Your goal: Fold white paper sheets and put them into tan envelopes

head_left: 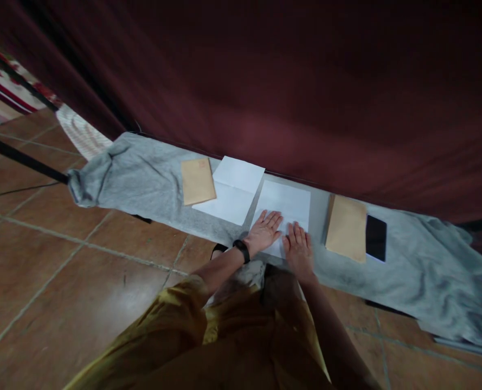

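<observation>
A white sheet of paper [287, 199] lies on the grey cloth in front of me. My left hand [265, 230] rests flat on its lower left part, fingers stretched out. Beside it my right hand [299, 246] presses flat on the lower right part, fingers extended. Neither hand holds anything. To the left is a second white sheet [230, 199] with a crease across it. A brown envelope [198, 181] with a small red mark overlaps that sheet's left edge. Right of my hands lies a stack of brown envelopes [347, 227].
A dark phone [376, 238] lies against the envelope stack's right side. Grey cloth [143, 173] covers the long narrow surface, bunched at both ends. A dark red curtain [265, 97] hangs along its far edge. Below is a tiled floor [62, 281]; a black bar [21, 157] stands at left.
</observation>
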Tool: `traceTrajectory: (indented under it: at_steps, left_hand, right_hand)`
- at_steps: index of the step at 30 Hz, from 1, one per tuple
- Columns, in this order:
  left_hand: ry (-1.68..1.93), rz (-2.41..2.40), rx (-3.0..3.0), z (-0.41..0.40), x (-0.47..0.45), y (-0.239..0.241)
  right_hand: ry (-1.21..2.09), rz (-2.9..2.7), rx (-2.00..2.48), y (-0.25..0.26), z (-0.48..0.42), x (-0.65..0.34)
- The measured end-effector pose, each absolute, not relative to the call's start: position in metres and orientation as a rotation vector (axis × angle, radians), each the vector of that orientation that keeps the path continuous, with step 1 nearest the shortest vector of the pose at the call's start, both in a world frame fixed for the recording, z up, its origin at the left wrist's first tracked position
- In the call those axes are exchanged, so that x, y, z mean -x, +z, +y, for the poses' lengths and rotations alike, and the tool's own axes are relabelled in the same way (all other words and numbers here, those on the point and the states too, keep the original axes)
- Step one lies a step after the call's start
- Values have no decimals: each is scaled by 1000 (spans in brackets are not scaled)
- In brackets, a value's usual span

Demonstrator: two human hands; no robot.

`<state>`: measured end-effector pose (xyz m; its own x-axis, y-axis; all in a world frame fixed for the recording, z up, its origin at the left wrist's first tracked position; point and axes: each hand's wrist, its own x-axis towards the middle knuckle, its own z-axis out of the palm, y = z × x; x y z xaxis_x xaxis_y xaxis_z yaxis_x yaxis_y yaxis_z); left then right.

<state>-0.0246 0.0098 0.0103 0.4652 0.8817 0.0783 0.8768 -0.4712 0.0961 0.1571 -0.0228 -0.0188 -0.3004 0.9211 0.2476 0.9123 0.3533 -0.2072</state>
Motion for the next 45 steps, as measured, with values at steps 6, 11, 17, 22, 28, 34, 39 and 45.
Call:
traceTrajectory:
  at_steps: [6,11,17,22,28,34,39,45]
  left_hand:
    - [213,1602,-2636,-14,57,11]
    - [225,1627,-2622,-28,70,12]
    - [280,1641,-2598,-34,77,10]
    - [378,1707,-2536,-40,85,5]
    - [452,1801,-2457,-40,64,10]
    - [373,1736,-2451,-24,10,10]
    - [397,1844,-2412,-17,24,1]
    - [406,1997,-2344,-21,47,-1]
  right_hand:
    - [-35,-2322,1647,-17,-32,-175]
    - [-79,-2336,1607,-19,-38,-184]
    - [-112,-2328,1570,-22,-46,-194]
    - [-126,-2290,1585,-26,-53,-201]
    - [-14,-2218,1650,-18,-47,-184]
    - [148,-2299,1554,-9,-26,-135]
    - [43,-2260,1664,-14,-25,-143]
    - [-32,-2121,1752,-26,-33,-166]
